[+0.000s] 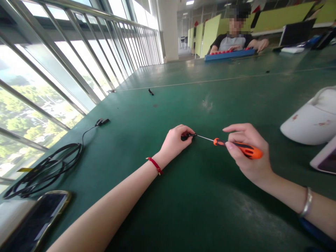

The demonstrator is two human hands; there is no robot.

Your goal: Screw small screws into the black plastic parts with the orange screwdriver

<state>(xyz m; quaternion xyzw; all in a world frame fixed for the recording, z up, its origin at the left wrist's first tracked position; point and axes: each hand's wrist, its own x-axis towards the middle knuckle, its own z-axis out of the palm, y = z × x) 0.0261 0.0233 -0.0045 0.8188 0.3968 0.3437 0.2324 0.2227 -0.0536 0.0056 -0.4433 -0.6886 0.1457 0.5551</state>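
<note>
My left hand (177,139) is closed around a small black part (187,136), mostly hidden by the fingers, low over the green table (168,105). In my right hand (248,150) is a screwdriver (250,151) with an orange and black handle and a thin metal shaft. The thumb and fingers grip the handle, while the index finger is stretched out above it. The shaft points left, and its tip meets the black part at my left fingertips. Whether the tip sits in a screw is too small to tell.
A coiled black cable (56,164) and a phone (39,220) lie at left. A small black piece (151,92) lies farther back. At right are a white container (312,119) and a pale-edged device (325,159). Across the table a person sits behind a blue tray (229,54). A metal railing (86,52) lines the left edge.
</note>
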